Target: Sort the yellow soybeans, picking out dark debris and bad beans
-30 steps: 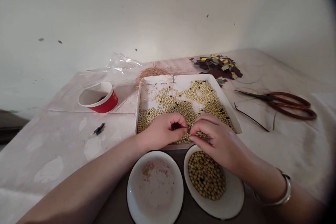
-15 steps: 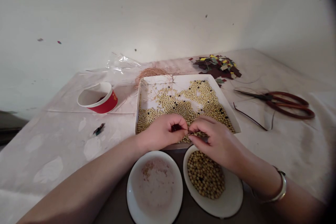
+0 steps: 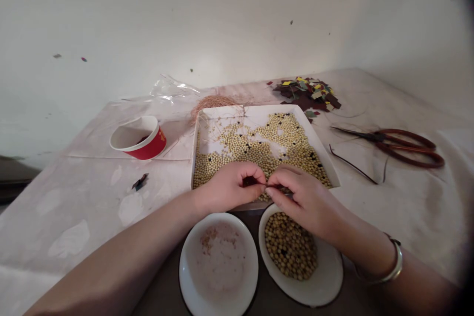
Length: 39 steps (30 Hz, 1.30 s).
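Observation:
My left hand (image 3: pixel 233 185) and my right hand (image 3: pixel 299 192) meet fingertip to fingertip over the near edge of a white tray (image 3: pixel 335 173). Both are closed in a pinch. Something small and dark sits between the fingertips, too small to name. Pale yellow beads (image 3: pixel 244 150), with some black ones mixed in, lie spread across the tray. Below my right hand, larger brownish-yellow beads (image 3: pixel 291 249) fill part of a white bowl (image 3: pixel 326 281). A second white bowl (image 3: pixel 218 291) stands below my left wrist, with a few brown crumbs on its bottom.
To the left stand a red-and-white paper cup (image 3: pixel 146 145) and a small dark scrap (image 3: pixel 139 181). Behind the tray lie a bundle of copper-coloured fibres (image 3: pixel 213 103), a clear plastic bag (image 3: pixel 174 89) and a pile of coloured scraps (image 3: pixel 307 93). Scissors (image 3: pixel 400 145) and a bent dark strip (image 3: pixel 351 165) lie right.
My fingertips have drawn slightly closer together, still pinched at the same spot over the tray. Nothing else has visibly moved.

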Tool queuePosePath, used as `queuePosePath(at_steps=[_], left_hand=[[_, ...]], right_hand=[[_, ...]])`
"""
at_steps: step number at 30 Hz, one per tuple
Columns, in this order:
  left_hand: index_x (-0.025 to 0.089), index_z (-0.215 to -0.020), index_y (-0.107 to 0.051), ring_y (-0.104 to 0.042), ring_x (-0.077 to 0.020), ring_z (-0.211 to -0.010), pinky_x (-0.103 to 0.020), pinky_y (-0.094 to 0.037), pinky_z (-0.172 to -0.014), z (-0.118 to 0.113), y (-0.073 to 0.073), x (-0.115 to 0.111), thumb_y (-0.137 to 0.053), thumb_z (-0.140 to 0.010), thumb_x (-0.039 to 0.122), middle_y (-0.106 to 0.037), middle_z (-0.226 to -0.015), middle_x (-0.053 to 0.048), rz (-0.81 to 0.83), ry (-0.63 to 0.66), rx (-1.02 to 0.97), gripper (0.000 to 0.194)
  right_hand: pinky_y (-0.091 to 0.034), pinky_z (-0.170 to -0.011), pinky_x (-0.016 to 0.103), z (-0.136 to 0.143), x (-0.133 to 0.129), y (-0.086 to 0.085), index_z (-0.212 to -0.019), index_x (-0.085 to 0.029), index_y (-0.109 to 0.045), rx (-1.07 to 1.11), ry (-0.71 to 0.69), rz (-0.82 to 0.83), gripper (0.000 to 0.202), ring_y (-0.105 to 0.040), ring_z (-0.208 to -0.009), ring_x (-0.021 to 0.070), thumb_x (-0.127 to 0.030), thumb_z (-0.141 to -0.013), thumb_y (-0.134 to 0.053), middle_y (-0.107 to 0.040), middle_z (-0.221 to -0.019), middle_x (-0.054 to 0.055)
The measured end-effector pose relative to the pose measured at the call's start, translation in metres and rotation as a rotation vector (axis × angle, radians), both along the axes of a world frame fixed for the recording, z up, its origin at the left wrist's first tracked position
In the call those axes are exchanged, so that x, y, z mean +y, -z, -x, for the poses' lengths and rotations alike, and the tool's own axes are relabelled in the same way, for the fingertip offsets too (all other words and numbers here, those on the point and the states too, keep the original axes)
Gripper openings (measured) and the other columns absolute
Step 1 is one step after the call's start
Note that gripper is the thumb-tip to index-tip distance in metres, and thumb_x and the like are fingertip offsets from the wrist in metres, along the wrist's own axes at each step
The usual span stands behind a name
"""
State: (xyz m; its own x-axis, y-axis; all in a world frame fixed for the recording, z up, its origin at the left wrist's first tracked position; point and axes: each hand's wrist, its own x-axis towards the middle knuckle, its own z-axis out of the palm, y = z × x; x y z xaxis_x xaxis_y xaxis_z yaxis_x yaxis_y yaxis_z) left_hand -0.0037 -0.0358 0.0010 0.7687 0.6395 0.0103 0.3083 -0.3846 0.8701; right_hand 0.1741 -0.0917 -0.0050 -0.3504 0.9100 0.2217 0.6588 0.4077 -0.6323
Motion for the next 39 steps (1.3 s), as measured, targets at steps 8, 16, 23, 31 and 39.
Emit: queuePosePath(at_steps=[8, 16, 23, 31, 39], left_hand=[[0.015, -0.077, -0.057, -0.051, -0.0091, -0.068, -0.02, -0.04, -0.062, 0.0002, -0.0008, 0.0006, -0.052, -0.078, 0.018, -0.057, -0.073, 0.002, 0.018, -0.01, 0.005, 0.006], [0.016, -0.078, -0.057, -0.052, -0.0092, -0.069, -0.02, -0.041, -0.063, 0.0002, -0.0003, 0.0006, -0.052, -0.078, 0.019, -0.058, -0.074, 0.001, 0.013, -0.015, 0.003, 0.006], [0.016, -0.076, -0.056, -0.048, -0.007, -0.063, -0.017, -0.038, -0.059, -0.0004, -0.0004, 0.0001, -0.051, -0.078, 0.016, -0.054, -0.069, 0.004, 0.0, -0.011, -0.008, 0.006], [0.016, -0.078, -0.057, -0.051, -0.0088, -0.067, -0.019, -0.04, -0.062, 0.0, 0.0002, 0.0011, -0.052, -0.078, 0.018, -0.058, -0.073, 0.002, 0.006, -0.003, 0.004, 0.006], [0.015, -0.078, -0.057, -0.048, -0.0073, -0.064, -0.018, -0.038, -0.059, -0.0002, 0.0007, 0.0004, -0.05, -0.078, 0.015, -0.055, -0.07, 0.003, 0.005, -0.003, 0.0, 0.006]], right_hand=[[-0.037, -0.066, 0.028, 0.0003, 0.0003, 0.0006, -0.075, -0.019, -0.048, -0.003, 0.009, 0.006, 0.01, -0.05, -0.075, 0.0158, -0.012, -0.078, -0.054, -0.053, -0.079, 0.001], [-0.038, -0.066, 0.029, 0.0004, -0.0005, 0.0028, -0.075, -0.02, -0.048, -0.009, 0.011, 0.005, 0.009, -0.05, -0.076, 0.0163, -0.013, -0.079, -0.053, -0.053, -0.079, 0.001], [-0.037, -0.067, 0.03, -0.0007, -0.0005, -0.0006, -0.075, -0.019, -0.048, -0.012, -0.01, 0.014, 0.011, -0.05, -0.076, 0.0164, -0.017, -0.086, -0.046, -0.053, -0.078, 0.002], [-0.037, -0.065, 0.028, -0.0002, 0.0003, 0.0028, -0.074, -0.019, -0.048, -0.024, 0.016, 0.013, 0.011, -0.05, -0.075, 0.016, -0.012, -0.077, -0.055, -0.053, -0.078, 0.001], [-0.037, -0.066, 0.029, 0.0004, -0.0004, 0.0001, -0.075, -0.019, -0.047, -0.024, -0.001, 0.014, 0.01, -0.05, -0.076, 0.0166, -0.017, -0.084, -0.048, -0.053, -0.079, 0.002]])
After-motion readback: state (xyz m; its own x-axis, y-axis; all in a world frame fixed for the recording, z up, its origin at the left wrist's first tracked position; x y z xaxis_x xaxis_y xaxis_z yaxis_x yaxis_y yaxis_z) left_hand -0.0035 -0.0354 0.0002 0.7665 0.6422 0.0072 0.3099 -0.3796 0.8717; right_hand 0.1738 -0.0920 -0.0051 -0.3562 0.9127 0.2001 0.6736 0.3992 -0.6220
